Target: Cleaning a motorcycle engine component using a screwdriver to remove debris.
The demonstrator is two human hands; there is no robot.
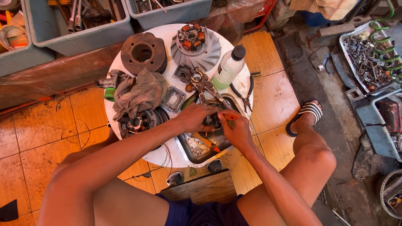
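Over the metal tray at the near edge of the round white table, I am gripping a small dark engine part in my left hand, fingers clenched round it so it sits steady. My right hand is pinching an orange-handled tool against it, and the tray below is catching grit. Beyond, a clear plastic bottle with a black cap is lying tilted; its label is too small to tell.

warm daylight, sharp focus, soft shadows, slight bending at the edges.
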